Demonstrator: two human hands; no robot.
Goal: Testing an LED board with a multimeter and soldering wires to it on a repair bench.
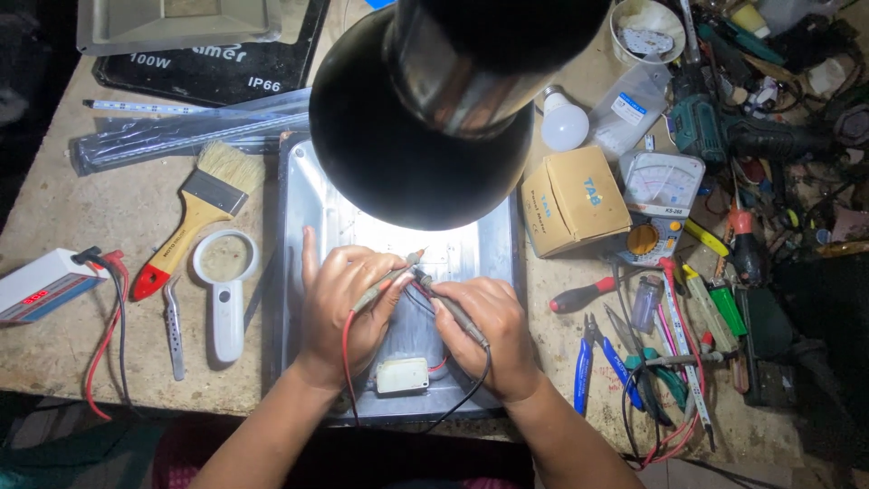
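Note:
My left hand grips a test probe with a red lead, its tip pointing up and right onto the metal tray under the lamp. A second probe with a black lead is held in my right hand, tip angled up and left. Both tips meet near a lit white board inside the tray. A small white box lies between my wrists on the tray.
A black lamp shade hangs over the tray, hiding its far part. Left: paintbrush, magnifier, tweezers, white meter box. Right: cardboard box, analogue multimeter, bulb, pliers, screwdrivers, drill.

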